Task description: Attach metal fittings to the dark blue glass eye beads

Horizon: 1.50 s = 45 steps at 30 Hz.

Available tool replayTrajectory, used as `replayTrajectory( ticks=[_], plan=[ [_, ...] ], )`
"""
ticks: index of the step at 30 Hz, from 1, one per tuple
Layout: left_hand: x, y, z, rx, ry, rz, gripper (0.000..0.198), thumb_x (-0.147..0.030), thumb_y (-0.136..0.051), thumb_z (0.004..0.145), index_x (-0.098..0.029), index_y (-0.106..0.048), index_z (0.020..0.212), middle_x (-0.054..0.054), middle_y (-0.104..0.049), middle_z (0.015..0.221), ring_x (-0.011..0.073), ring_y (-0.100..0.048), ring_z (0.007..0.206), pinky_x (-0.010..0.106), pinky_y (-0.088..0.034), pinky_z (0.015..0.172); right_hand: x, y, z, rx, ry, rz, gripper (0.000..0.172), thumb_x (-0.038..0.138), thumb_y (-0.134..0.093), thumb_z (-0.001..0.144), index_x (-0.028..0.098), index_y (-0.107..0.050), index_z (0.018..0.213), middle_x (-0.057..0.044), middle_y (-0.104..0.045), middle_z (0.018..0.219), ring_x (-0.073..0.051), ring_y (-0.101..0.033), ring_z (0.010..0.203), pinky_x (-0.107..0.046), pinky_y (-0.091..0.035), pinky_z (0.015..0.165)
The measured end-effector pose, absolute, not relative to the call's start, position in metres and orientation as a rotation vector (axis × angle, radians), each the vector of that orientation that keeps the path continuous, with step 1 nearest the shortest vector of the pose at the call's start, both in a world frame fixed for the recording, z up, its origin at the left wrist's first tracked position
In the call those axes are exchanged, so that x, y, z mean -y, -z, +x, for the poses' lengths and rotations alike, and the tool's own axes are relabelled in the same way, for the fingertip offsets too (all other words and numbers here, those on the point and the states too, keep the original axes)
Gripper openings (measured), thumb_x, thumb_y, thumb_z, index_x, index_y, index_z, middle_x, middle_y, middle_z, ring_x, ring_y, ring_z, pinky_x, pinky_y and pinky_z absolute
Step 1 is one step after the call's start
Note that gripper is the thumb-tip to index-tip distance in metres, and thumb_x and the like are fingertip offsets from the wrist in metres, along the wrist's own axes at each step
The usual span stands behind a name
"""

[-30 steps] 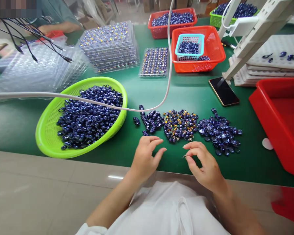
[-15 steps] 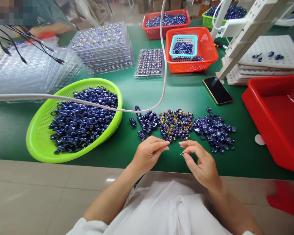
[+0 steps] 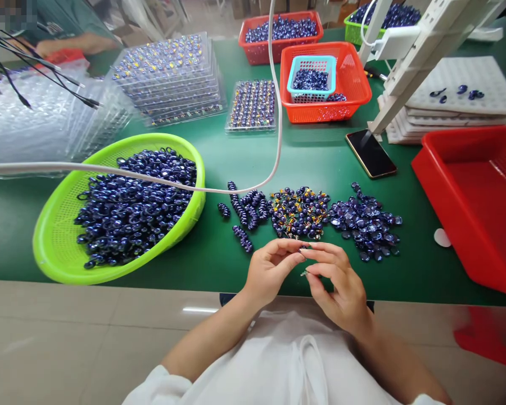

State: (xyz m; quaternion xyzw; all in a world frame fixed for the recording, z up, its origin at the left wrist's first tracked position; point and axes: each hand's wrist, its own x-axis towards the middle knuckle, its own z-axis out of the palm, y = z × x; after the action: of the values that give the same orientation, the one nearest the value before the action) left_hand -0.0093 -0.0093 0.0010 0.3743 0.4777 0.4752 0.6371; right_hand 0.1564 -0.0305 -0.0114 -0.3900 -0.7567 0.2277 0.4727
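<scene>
My left hand (image 3: 270, 269) is closed in a pinch, with a small dark piece (image 3: 304, 246), mostly hidden, at its fingertips. The upper fingertips of my right hand (image 3: 339, 284) meet it there. Between my right thumb and finger sits a tiny silvery piece (image 3: 304, 274), too small to make out fully. Just beyond the hands lies a pile of dark blue, ring-like pieces with gold-coloured parts (image 3: 299, 211). Stacked rows of dark blue rings (image 3: 253, 208) lie to its left. Glossy dark blue domed pieces (image 3: 366, 225) are heaped to its right.
A lime-green basket (image 3: 46, 247) of dark blue rings stands left. A white cable (image 3: 236, 190) hangs across. Behind are clear trays (image 3: 185, 84), an orange basket (image 3: 354, 95) and a phone (image 3: 371, 153). A red bin (image 3: 442, 197) stands right. Another person's arm (image 3: 76, 44) shows far left.
My hands have come together, their fingertips now meeting at the small dark piece. The silvery piece is still in my right hand. The whole view has shifted slightly.
</scene>
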Motion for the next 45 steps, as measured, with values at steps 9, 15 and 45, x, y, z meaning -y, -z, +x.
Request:
replayTrajectory(
  ticks=[9,15,45],
  plan=[
    [0.014,0.012,-0.013,-0.916,-1.140,0.932,0.016,-0.023,-0.076,0.082,-0.019,-0.079,0.098,0.006,-0.080,0.097,0.0165,-0.075,0.077,0.028,-0.063,0.076,0.027,0.008,0.158,1.489,-0.958,-1.131,0.014,0.012,-0.061,0.091,0.025,-0.063,0.093,-0.003,-0.063,0.095,-0.019,-0.063,0.093,-0.035,-0.053,0.080],
    [0.014,0.011,-0.013,-0.917,-1.189,1.205,0.019,-0.017,-0.073,0.085,-0.022,-0.080,0.102,0.006,-0.079,0.098,0.0171,-0.074,0.084,0.027,-0.062,0.078,0.020,0.004,0.158,1.468,-1.121,-1.194,0.010,0.019,-0.061,0.092,0.024,-0.060,0.084,0.000,-0.059,0.085,-0.016,-0.059,0.081,-0.029,-0.048,0.072],
    [0.010,0.013,-0.019,-0.989,-1.136,1.534,0.025,-0.017,-0.071,0.086,-0.021,-0.077,0.111,0.006,-0.076,0.084,0.0143,-0.067,0.073,0.025,-0.055,0.068,0.007,0.000,0.164,1.490,-1.433,-1.395,0.017,0.032,-0.063,0.089,0.021,-0.056,0.078,0.002,-0.059,0.075,-0.014,-0.057,0.070,-0.025,-0.046,0.065]
  ],
)
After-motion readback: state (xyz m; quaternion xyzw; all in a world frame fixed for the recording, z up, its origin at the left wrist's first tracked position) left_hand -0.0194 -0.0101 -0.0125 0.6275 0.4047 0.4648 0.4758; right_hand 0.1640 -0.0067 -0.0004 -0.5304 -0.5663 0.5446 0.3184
